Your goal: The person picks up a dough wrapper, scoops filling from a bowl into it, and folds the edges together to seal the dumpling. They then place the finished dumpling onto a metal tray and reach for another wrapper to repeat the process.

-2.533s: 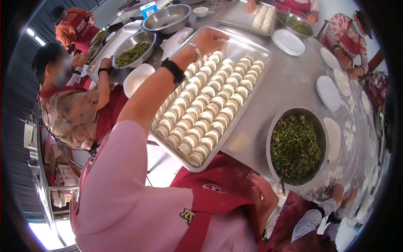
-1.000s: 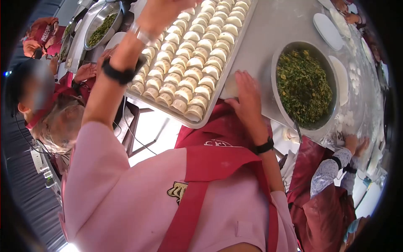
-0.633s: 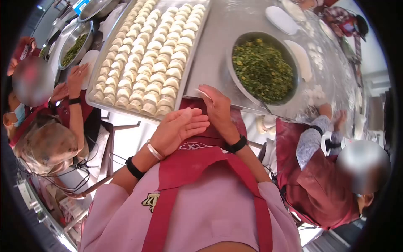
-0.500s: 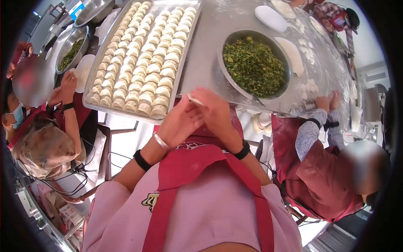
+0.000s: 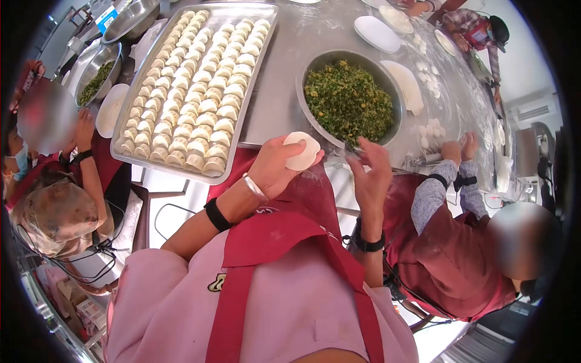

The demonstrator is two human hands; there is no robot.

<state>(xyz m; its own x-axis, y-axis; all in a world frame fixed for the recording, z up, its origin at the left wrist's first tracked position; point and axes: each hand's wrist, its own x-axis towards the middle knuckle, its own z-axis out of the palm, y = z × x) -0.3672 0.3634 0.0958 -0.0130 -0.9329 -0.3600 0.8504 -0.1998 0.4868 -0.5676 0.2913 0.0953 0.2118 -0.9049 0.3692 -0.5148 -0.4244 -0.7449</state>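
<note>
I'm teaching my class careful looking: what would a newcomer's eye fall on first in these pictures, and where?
Probably the large metal tray of pale dumplings in rows, at upper left. Next, to its right on the table, the bowl of chopped green filling. Then, near the middle, the pale dough circle held in the person's left hand.

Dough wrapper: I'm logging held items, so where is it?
In the head view, the dough wrapper is near the middle, in the left hand, lower left of the filling bowl.

Tray (image 5: 224, 13) sits L of bowl (image 5: 398, 112) on tbl (image 5: 281, 78)
</note>
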